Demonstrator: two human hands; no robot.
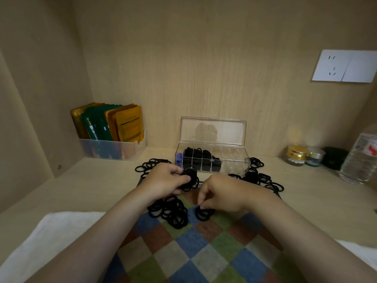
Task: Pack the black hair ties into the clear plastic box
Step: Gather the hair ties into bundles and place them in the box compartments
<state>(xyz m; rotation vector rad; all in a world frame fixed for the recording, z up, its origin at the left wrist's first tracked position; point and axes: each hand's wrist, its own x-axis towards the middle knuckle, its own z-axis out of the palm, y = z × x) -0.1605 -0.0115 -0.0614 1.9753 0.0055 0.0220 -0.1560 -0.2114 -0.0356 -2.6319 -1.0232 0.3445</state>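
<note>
Sachet bin (112, 150) left of box (234, 164) | jars (295, 156) right | left fingers (177, 170) grip ties (190, 178) | right fingers (202, 199) pinch ties

Desk (81, 186): pale wood surface, enclosed by matching panels at the back and left.

Back left corner: one translucent tub (114, 151), holding green and orange packets (114, 123) standing upright in a row.

Back panel, upper right: one white socket plate (344, 65).

Back right corner, left to right: a gold-lidded jar (295, 156), a smaller teal jar (315, 158) touching it, a dark case (334, 158), and a clear bottle (360, 160) at the right edge.

Front edge, centre: a chequered mat (204, 252) in blue, green, brown and beige squares. A white cloth (51, 237) lies at the front left, just beside the mat. More white fabric shows at the front right.
</note>
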